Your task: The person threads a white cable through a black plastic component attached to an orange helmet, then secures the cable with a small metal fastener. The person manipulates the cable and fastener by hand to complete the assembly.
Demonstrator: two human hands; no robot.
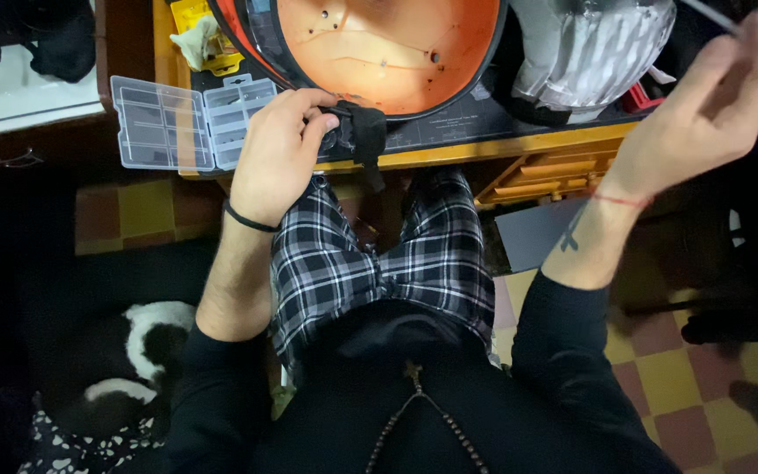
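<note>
- The left hand (278,154) is closed on a black strap (357,132) at the near rim of an orange shell (388,53); the strap is pinched between thumb and fingers at the front edge of the tabletop (484,149), above the checked shorts (379,254).
- The right hand (712,105) is raised well apart from the left, at the upper right; its fingers are loosely curled around a thin light strand (704,13), though the blur makes it hard to tell how firmly the strand is gripped.
- The shell is lying hollow side up, partly over the tabletop edge, just beside a clear compartment box (182,123); a silvery ribbed piece (594,53) is seen to its right.
- The strap is judged best kept taut and pressed flat against the rim, so that the shell is not allowed to rock; the strand is best kept in line, not slack.
- The left wrist is bent slightly inward, with the forearm rising from the lap; the right forearm is angled up and outward, palm turned towards the shell.
- A black-and-white animal (146,351) is seen lying on the floor at lower left.
</note>
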